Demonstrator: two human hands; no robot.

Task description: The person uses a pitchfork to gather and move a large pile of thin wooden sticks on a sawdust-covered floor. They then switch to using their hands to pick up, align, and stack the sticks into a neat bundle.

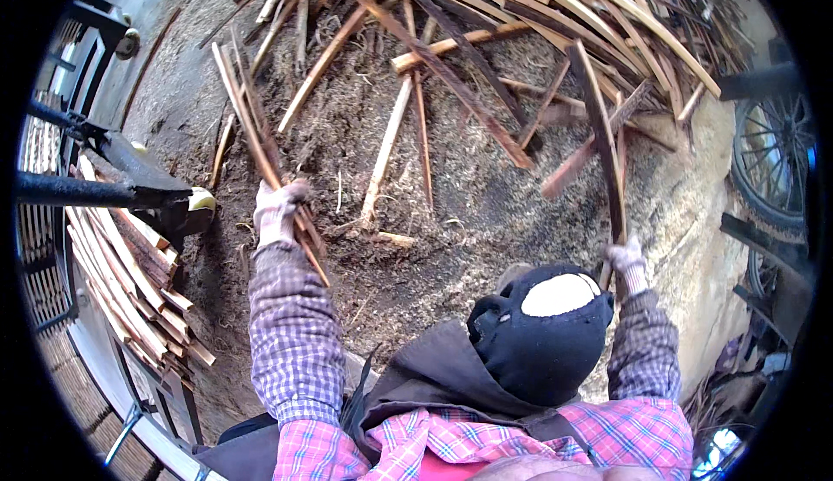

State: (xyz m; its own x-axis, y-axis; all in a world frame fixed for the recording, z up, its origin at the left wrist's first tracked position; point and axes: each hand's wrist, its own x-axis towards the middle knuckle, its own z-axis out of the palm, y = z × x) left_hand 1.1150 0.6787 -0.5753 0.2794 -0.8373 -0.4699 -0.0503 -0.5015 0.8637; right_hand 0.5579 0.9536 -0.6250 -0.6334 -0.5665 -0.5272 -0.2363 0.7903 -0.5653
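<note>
My left hand [282, 207], in a pale, dirty glove, is closed around a few thin wooden strips [252, 138]. They point away from me and lean left, with their lower ends sticking out below the fist. On the right, my gloved right hand [626, 258] grips a long dark wooden strip [601, 134] near its lower end. That strip stretches away over other loose wooden strips [568, 169], one of which is blurred. Between my hands several strips lie scattered, among them a pale wooden strip [388, 147].
A large heap of wooden strips [555, 0] covers the far side. Stacked strips [130, 281] rest in a metal frame [95, 190] at the left. Sawdust and bark cover the ground [416, 264]. A spoked wheel [768, 156] stands at the right. Dark cloth with a white patch [560, 294] is close to me.
</note>
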